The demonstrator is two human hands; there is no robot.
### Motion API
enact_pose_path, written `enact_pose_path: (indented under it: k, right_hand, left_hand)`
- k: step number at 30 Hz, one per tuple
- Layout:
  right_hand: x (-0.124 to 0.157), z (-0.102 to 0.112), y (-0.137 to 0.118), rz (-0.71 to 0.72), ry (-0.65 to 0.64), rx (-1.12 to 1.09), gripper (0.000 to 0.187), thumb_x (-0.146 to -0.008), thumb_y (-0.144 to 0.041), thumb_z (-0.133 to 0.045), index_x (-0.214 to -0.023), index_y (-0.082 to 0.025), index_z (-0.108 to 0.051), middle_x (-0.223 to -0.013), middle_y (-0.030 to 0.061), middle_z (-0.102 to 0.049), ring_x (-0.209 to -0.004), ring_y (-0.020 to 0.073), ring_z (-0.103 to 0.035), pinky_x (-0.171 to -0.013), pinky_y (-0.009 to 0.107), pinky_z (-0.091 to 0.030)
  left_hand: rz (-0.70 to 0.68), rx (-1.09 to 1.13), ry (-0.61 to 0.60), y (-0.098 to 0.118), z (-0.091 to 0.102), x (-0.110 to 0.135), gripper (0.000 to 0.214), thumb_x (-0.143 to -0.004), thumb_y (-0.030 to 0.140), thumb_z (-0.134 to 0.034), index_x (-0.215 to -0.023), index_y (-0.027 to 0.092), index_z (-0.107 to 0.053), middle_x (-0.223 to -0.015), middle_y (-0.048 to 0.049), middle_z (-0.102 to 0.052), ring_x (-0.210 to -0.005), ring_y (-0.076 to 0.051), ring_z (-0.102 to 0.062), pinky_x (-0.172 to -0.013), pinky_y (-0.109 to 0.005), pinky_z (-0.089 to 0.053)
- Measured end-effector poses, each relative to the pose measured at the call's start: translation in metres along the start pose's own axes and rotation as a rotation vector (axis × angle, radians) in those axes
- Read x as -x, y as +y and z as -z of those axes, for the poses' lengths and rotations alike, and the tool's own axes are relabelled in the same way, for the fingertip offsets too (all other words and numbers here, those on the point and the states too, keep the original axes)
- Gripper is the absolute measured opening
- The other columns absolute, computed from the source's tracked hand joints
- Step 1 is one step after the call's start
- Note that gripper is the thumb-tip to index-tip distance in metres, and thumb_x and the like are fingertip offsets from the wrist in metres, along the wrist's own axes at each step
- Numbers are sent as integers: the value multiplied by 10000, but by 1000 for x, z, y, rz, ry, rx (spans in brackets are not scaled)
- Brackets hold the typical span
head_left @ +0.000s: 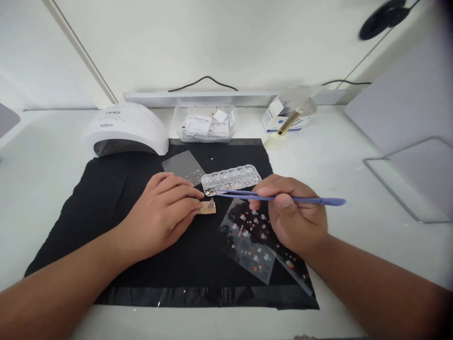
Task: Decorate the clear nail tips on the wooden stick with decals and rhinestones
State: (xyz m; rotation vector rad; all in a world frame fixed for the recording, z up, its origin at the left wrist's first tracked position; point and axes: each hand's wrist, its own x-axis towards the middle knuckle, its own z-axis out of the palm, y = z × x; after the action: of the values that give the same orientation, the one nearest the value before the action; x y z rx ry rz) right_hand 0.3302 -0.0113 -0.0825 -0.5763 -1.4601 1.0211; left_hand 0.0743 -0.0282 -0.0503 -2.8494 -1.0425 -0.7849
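My right hand [295,215] grips a pair of purple tweezers [304,200] between thumb and fingers. The tweezer tips reach into the near left compartment of a clear divided case [230,185], which holds small shiny gems. With its fingers closed, my left hand [166,215] steadies a small tan block [205,209] at its left end; the thumb is hidden. A little silvery piece [211,203] stands on that block, too small to make out. The left index fingertip is close to the case's left corner. Whether the tweezers pinch a gem cannot be seen.
Transparent sticker sheets [251,245] lie on the black mat [159,274] beside my right hand. Behind are another clear sheet [184,165], a white nail lamp [125,125], a plastic box of packets [205,125], a carton [272,115] and a gold-capped bottle [290,122].
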Motion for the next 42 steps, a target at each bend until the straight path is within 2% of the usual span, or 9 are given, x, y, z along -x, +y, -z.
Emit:
enact_pose_path:
  k: [10, 17, 23, 34, 42]
  right_hand:
    - [-1, 0, -1, -2, 6, -2, 161, -952, -367, -600, -980, -299, -743, -804, 9, -664, -613, 133, -621, -527, 310, -523]
    - [-3, -2, -3, 10, 28, -24, 161, -945, -361, -615, -961, -287, -757, -786, 5, -654, -602, 120, -621, -517, 286, -511]
    - [-3, -2, -2, 5, 35, -22, 158, -942, -363, -620, -960, -283, -755, -786, 4, -651, -609, 124, -623, -517, 289, -517]
    - [-3, 1, -2, -20, 47, 1, 157, -935, -397, -619, -951, -318, -753, -777, 4, -642, -596, 134, -609, -517, 311, -529]
    - [-3, 1, -3, -22, 53, 26, 167, -931, -418, -620, -933, -316, -751, -761, 9, -643, -586, 139, -609, -505, 314, -534]
  left_hand:
    - [-2, 8, -8, -1, 1, 0, 98, -893, 110, -626, -955, 186, -627, -1077, -48, -738, -1039, -230, -627, -951, -455, -442]
    - [51, 66, 27, -2, 4, 0, 103, -884, 93, -633, -944, 176, -630, -1056, -51, -739, -1031, -215, -627, -932, -430, -469]
    - [45, 50, 39, -2, 8, 0, 95, -884, 93, -627, -939, 170, -633, -1038, -57, -739, -1022, -221, -633, -932, -441, -470]
    - [23, 36, -32, 0, 12, 2, 132, -859, 95, -647, -932, 204, -633, -1068, -54, -713, -1040, -242, -623, -936, -470, -463]
    - [-3, 28, -41, 0, 11, 2, 155, -850, 85, -646, -951, 202, -647, -1097, -61, -715, -1047, -247, -633, -944, -477, -456]
